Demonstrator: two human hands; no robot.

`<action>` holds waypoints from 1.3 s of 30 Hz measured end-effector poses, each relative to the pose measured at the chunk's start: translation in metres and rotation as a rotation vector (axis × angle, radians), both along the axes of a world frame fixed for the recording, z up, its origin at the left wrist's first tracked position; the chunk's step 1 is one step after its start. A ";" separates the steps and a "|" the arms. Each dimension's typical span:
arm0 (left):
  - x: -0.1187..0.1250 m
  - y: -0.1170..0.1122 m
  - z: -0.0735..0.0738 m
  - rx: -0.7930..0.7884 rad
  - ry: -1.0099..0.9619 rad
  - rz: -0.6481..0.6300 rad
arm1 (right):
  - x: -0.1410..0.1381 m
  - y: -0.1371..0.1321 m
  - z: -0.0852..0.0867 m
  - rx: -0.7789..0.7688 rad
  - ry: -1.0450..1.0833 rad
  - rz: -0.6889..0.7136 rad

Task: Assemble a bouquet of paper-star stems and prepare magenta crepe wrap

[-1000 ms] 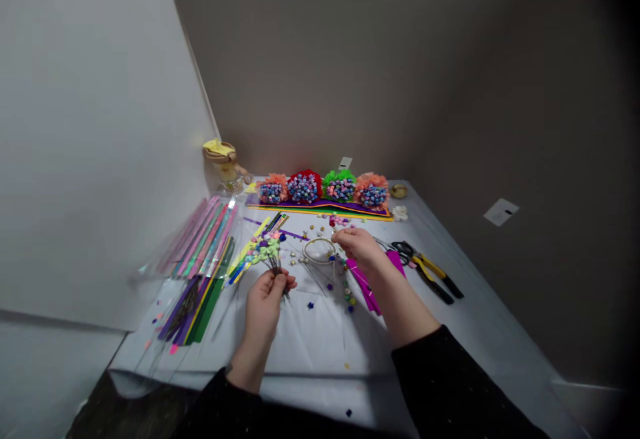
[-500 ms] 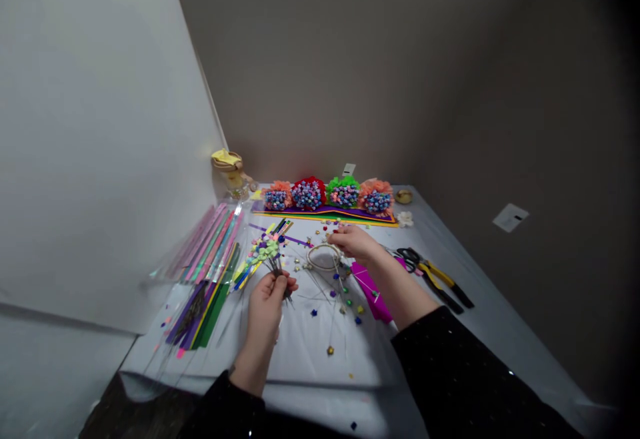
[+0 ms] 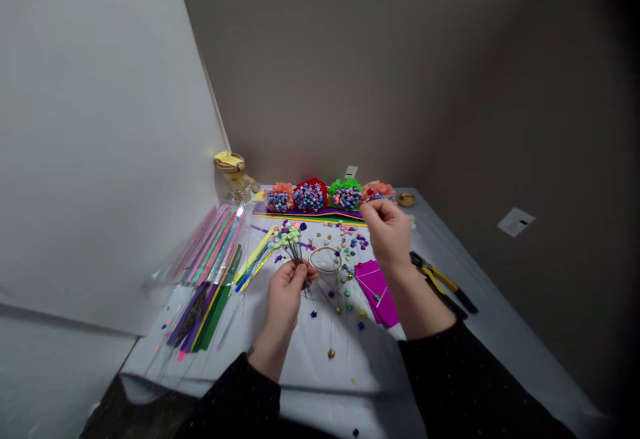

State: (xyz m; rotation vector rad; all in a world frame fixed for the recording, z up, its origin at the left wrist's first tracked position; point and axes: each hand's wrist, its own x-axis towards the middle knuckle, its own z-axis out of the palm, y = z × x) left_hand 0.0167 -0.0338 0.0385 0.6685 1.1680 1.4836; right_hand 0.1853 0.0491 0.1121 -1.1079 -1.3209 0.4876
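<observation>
My left hand (image 3: 289,290) is closed around a bunch of thin wire stems (image 3: 295,250) topped with small folded stars (image 3: 290,234) in pale green, pink and blue. To the right and higher, my right hand (image 3: 387,229) is raised above the table with its fingers pinched together. A small red spot shows by its fingertips, and what they hold cannot be made out. Between the hands lies a thin ring (image 3: 325,260) on the white tablecloth. Loose coloured stars (image 3: 349,294) are scattered around it, some on wires. A magenta sheet (image 3: 374,284) lies below my right hand.
Several star bouquets (image 3: 309,196) in ruffled wraps stand along the back on stacked coloured sheets. Paper strips in a clear bag (image 3: 207,242) and dark green strips (image 3: 215,316) lie left. Yellow-handled pliers (image 3: 445,279) are right, and a basket-like container (image 3: 233,169) stands back left.
My right hand has risen and moved right, away from the ring and the loose stars. My left hand has shifted slightly right and up with the bunch of stems.
</observation>
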 end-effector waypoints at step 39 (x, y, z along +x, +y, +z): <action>0.009 -0.029 -0.014 0.068 0.546 0.075 | -0.015 -0.116 -0.018 -0.421 0.379 0.662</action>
